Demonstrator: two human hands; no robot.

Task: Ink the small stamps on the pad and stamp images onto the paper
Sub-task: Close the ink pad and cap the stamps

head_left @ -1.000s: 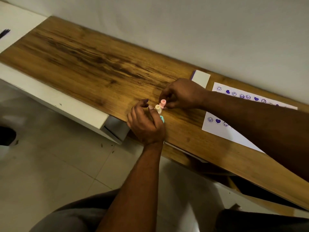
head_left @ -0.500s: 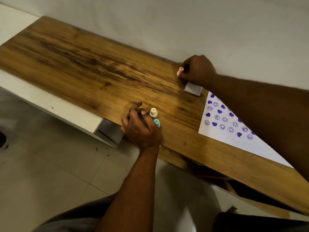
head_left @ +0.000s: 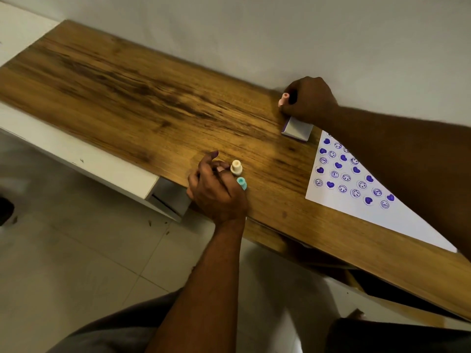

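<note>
My right hand (head_left: 309,101) grips a small pink stamp (head_left: 283,99) at the far edge of the wooden desk (head_left: 142,103), just beyond the ink pad (head_left: 297,129), which the hand partly covers. My left hand (head_left: 216,189) rests near the front edge, fingers curled around a cream stamp (head_left: 236,167) and a teal stamp (head_left: 242,183). A white paper (head_left: 356,207) with rows of purple hearts and smiley faces lies to the right, partly hidden under my right forearm.
A white wall rises directly behind the desk. A white cabinet top (head_left: 76,156) sits lower at the left front, with tiled floor (head_left: 76,263) below. My lap shows at the bottom.
My right hand took the pink stamp away from my left hand and carried it back to the ink pad, where it has stayed. My left hand keeps the other two stamps.
</note>
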